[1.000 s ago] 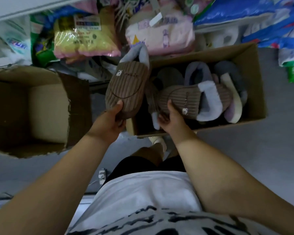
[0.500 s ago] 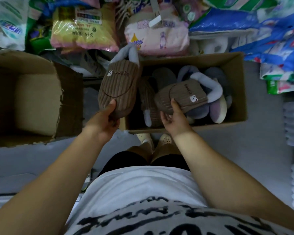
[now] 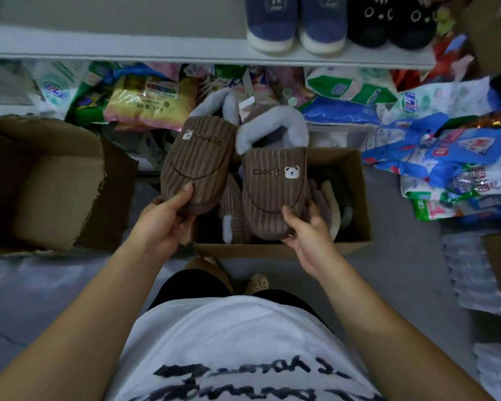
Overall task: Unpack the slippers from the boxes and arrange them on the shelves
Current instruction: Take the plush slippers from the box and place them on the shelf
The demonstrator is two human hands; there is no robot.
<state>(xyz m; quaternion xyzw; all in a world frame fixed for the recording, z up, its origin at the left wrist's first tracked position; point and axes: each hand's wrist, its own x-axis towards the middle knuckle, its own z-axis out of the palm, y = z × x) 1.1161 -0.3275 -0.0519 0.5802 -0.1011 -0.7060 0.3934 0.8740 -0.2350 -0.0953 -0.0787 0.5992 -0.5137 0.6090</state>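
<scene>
Pairing is the point of this step: each grip holds one brown corduroy slipper by its toe end, above the open box [image 3: 356, 198]. The left grip [image 3: 162, 224] has its thumb on top and its fingers curled beneath the left slipper [image 3: 197, 160]. The right grip [image 3: 310, 235] clasps the right slipper [image 3: 272, 192] the same way, thumb over the toe. The two slippers sit side by side, nearly touching, with heels toward twelve o'clock and bear badges up. The spare slippers [image 3: 232, 209] lie in the box beneath them. The shelf [image 3: 128, 50] runs across at twelve o'clock and carries a blue pair [image 3: 292, 21] and a black pair [image 3: 391, 21] toward one o'clock, toes at the front edge. To do this well, I judge, hold the toes level and the pair together. Carry them up and land them just at nine o'clock of the blue pair, toes outward like their neighbours and soles flat. The soft heel collars look floppy, so the heels should touch down first.
</scene>
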